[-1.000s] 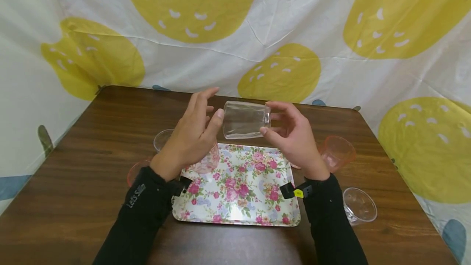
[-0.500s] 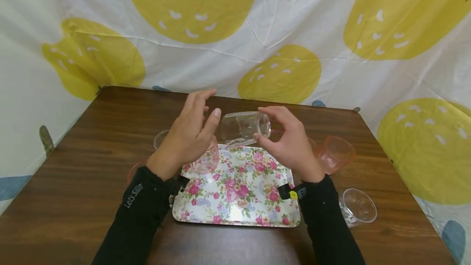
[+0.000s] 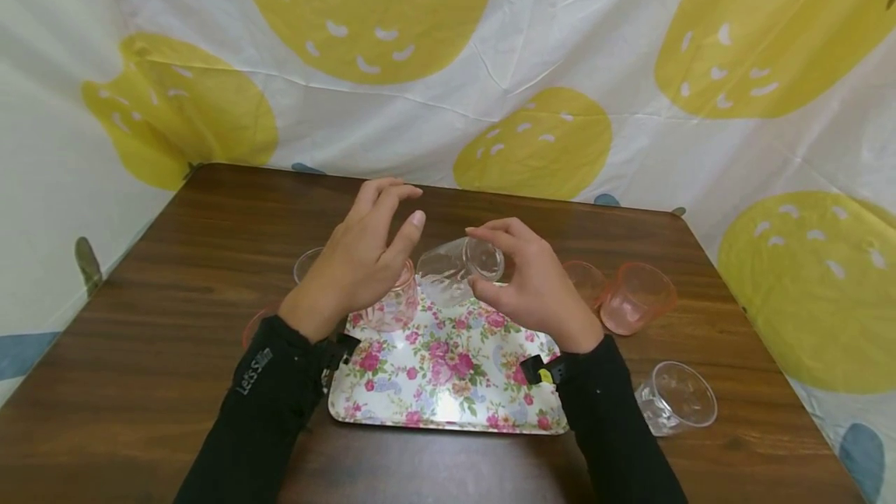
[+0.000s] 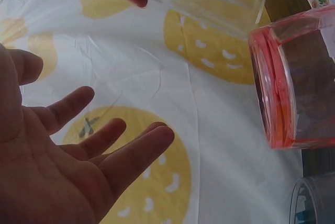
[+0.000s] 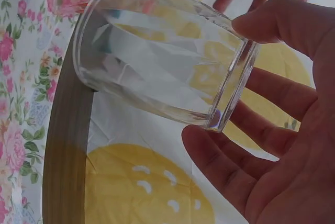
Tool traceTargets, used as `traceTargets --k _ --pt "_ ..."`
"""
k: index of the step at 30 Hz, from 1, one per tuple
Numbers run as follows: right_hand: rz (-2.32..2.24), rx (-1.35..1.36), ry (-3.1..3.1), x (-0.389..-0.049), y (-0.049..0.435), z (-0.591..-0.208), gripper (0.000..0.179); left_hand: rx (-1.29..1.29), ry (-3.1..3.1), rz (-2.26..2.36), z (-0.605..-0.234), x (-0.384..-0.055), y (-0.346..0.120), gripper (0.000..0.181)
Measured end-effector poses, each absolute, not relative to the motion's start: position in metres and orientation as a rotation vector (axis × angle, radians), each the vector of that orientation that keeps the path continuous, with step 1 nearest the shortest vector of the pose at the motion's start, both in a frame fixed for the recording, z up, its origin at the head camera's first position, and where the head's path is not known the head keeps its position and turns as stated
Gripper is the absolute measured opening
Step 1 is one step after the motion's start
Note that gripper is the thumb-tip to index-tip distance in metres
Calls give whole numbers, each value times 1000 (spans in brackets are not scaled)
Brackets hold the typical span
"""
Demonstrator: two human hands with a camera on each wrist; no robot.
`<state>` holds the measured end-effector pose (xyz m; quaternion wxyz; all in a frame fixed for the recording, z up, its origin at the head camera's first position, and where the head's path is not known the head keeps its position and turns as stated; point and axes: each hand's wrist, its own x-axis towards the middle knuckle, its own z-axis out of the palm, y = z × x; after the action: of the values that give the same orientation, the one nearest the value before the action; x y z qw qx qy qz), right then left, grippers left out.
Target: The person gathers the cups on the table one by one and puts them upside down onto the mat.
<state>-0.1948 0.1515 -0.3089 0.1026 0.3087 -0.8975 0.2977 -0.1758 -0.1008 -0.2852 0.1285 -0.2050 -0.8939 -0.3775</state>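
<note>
My right hand (image 3: 532, 278) pinches a clear drinking glass (image 3: 446, 274) by its thick base between thumb and fingers. The glass is tilted, its mouth pointing down and left over the back of the floral tray (image 3: 448, 391); in the right wrist view its faceted side (image 5: 162, 56) shows. My left hand (image 3: 353, 259) hovers over the tray's left side, fingers spread and holding nothing. Below it a pink glass (image 3: 392, 308) stands on the tray's back left corner, partly hidden by the hand; in the left wrist view this pink glass (image 4: 309, 82) is close to the clear one.
On the brown table (image 3: 182, 255), right of the tray, are two pink glasses, one nearer the edge (image 3: 637, 302), and a clear glass (image 3: 675, 399). Left of the tray, behind my left arm, show a clear rim (image 3: 305, 264) and a pink rim (image 3: 255, 325). A patterned cloth (image 3: 392, 123) hangs behind.
My right hand has lowered the clear glass toward the tray and tipped it from nearly level to mouth-down. The left hand has barely moved.
</note>
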Motion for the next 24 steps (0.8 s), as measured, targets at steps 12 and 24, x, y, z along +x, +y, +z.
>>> traceTargets --k 12,24 --pt "812 945 -2744 -194 141 -315 54 -576 -2631 -1070 -285 -176 -101 51" --pt "740 957 -2815 -199 138 -326 54 -560 -2662 -1056 -284 -176 -100 51"
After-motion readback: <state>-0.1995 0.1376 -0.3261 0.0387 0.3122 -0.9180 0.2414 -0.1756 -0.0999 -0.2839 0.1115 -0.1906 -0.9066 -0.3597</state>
